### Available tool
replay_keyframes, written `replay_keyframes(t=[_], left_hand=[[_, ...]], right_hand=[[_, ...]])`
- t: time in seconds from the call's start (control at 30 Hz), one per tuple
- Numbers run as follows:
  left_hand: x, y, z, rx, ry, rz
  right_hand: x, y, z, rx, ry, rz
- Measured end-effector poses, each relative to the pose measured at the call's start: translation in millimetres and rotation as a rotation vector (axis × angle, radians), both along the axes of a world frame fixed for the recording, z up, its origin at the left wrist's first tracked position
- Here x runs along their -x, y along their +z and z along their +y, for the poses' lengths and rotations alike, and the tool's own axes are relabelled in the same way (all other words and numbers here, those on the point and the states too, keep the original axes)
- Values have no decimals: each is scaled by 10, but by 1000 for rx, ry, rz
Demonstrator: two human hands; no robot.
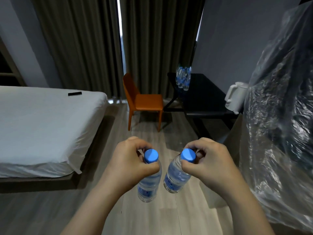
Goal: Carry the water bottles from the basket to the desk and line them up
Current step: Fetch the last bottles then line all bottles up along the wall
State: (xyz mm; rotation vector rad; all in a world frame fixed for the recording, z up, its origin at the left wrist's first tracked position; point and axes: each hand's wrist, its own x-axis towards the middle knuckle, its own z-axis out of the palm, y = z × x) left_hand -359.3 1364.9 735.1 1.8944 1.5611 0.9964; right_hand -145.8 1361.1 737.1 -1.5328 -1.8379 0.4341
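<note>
A bottle point(149, 185) is held by the neck in the left grip point(133, 160), another in the right grip point(206, 160), with the desk point(203, 99) ahead, right of centre, nearer the right grip

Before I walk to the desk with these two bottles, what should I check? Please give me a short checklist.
1. Left hand grip on its clear plastic water bottle with blue cap, fingers curled round the neck: ok.
2. Right hand grip on the second such bottle: ok.
3. Both caps screwed tight: cannot tell.
4. Orange chair stands left of the way to the black desk: ok.
5. Bare desk top on the near side of the group of bottles standing there: ok.
6. That group forms a straight line: cannot tell, too small.
</note>
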Motion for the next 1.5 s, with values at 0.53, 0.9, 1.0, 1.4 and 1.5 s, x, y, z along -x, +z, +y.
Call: replay_keyframes(t=[0.53,0.9,1.0,1.4,1.5], left_hand=[[-256,-107,2509,34,-60,-5],[21,49,4324,-3,-221,30],[36,35,4706,21,-244,29],[-219,-87,6360,31,-292,-2],[-375,-21,6828,-1,-301,38]], right_hand=[[-332,-155,2334,64,-96,-67],[8,-62,3892,111,-214,-83],[50,-64,4228,144,-217,-83],[-241,-172,5885,196,-217,0],[-395,-158,6346,188,-218,20]])
